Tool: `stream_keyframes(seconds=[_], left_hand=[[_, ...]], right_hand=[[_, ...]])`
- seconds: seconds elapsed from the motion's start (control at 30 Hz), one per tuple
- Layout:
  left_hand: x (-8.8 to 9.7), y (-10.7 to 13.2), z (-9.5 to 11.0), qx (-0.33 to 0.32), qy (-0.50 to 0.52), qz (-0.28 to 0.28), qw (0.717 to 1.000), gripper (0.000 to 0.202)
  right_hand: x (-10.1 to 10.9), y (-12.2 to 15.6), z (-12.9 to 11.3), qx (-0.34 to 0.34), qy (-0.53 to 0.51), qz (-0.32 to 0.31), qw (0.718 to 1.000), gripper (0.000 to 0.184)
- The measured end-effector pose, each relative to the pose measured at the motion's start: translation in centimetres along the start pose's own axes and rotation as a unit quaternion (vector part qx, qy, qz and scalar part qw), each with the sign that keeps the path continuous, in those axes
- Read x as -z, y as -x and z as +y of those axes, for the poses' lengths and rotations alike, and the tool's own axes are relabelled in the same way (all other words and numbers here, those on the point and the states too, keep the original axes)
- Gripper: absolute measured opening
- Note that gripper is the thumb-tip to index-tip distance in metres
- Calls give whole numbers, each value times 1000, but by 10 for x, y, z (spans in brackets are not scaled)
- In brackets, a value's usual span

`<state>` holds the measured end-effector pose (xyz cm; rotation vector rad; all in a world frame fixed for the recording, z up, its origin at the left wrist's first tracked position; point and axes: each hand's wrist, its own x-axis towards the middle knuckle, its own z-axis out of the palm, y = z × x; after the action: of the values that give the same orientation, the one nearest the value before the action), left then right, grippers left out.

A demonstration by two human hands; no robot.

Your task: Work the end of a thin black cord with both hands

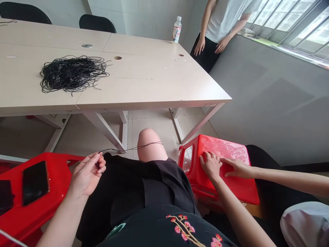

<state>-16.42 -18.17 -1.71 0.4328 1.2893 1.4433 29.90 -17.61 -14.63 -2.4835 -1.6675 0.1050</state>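
Pinching a thin black cord [133, 148] between thumb and fingers, the left hand [87, 175] drew it across a bare knee [149, 145]. The open right hand [210, 166] lay on a red plastic stool [226, 147] beside a co-worker's hand [238, 168]. A tangled black cord heap [73, 73] sat toward the near left of the pale table [154, 82].

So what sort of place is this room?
Probably a plain workroom for handwork: a heap of black cord lies on a long pale table with cable holes, with red plastic stools for seats and a barred window alongside.
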Motion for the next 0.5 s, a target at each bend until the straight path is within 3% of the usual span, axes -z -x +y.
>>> stream_keyframes(seconds=[0.13,0.23,0.33,0.4,0.5], left_hand=[[-5,-4,-4,8,0,0,1000,9],[-9,-6,-6,10,-3,-7,1000,9],[-13,-6,-7,8,-4,-14,1000,9],[-14,-5,-8,10,-5,-13,1000,11],[-15,-3,-10,20,-9,-10,1000,13]], right_hand=[[2,23,-10,98,-16,-26,995,37],[-3,44,-12,109,-21,-24,994,38],[-11,68,-9,78,-42,-6,996,41],[-16,81,-3,16,-124,2,992,44],[-22,86,11,-51,-277,-33,959,51]])
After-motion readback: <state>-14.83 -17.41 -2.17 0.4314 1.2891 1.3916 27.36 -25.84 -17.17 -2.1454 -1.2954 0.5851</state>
